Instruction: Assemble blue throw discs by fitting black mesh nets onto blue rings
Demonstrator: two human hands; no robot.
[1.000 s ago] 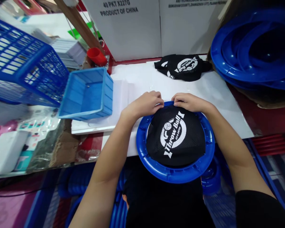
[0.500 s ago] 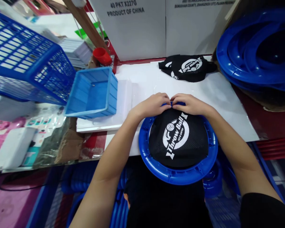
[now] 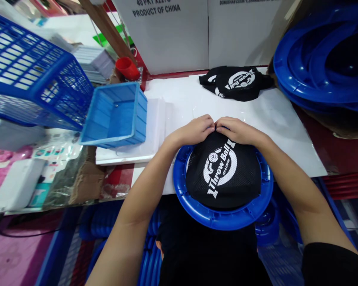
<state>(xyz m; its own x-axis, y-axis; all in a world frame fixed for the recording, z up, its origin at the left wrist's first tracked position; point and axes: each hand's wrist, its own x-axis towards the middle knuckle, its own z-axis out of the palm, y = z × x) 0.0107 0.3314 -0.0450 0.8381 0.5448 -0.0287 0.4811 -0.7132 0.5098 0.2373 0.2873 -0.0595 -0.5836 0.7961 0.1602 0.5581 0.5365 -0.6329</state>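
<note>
A blue plastic ring [image 3: 223, 222] lies tilted over the table's front edge, against my body. Inside it is a black mesh cloth [image 3: 197, 190] with a white "Throw Ball" print. At the ring's far side my left hand [image 3: 198, 129] and my right hand [image 3: 235, 129] meet, fingertips nearly touching. Both are closed, with fingers bent and thumbs toward me, pinching the cloth's far edge over the rim. The fingers hide that part of the rim. Beyond my hands lie more black printed cloths [image 3: 250, 90], crumpled together.
Blue rings [image 3: 289, 85] are stacked at the right. To the left stand a light-blue bin [image 3: 116, 139], a blue lattice basket [image 3: 35, 79] and a red cup [image 3: 127, 68]. White cartons [image 3: 173, 39] wall off the back. More blue plastic parts [image 3: 103, 222] sit under the table.
The cloth's far edge has been drawn up toward the ring's far rim, so less blue shows between my hands. My fingers have closed in slightly there. The view has shifted a little.
</note>
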